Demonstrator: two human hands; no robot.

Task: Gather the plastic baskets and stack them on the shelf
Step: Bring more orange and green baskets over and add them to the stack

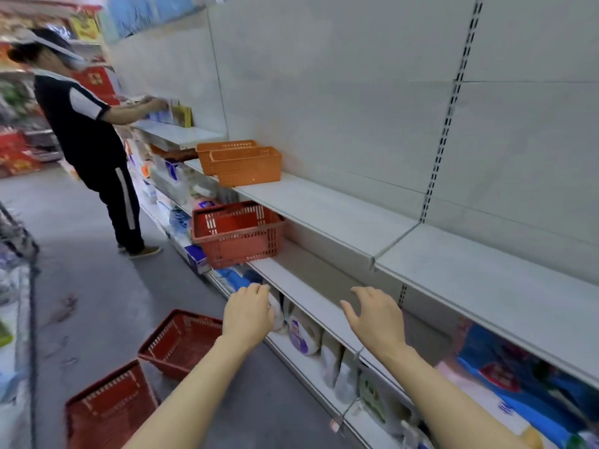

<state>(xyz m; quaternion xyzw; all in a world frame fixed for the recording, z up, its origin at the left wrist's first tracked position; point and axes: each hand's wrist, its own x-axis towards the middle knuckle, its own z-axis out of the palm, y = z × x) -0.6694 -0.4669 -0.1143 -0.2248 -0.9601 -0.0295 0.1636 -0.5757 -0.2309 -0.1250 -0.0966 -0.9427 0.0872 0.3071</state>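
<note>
A red plastic basket (238, 233) rests on the second grey shelf (311, 286), jutting over its front edge. Two more red baskets lie on the floor: one (181, 343) tilted just left of my left forearm, another (108, 406) at the lower left. Two orange baskets (243, 163) stand nested together on the upper shelf (340, 212). My left hand (248, 314) hovers below the shelved red basket, fingers curled and holding nothing. Over the second shelf's edge my right hand (377, 317) is spread, also without anything in it.
A person in dark clothes (94, 147) stands further down the aisle, reaching into the shelving. Packaged goods (304, 335) fill the lower shelves. A metal cart (19, 254) edges in at the left. Grey floor (97, 270) runs along the aisle.
</note>
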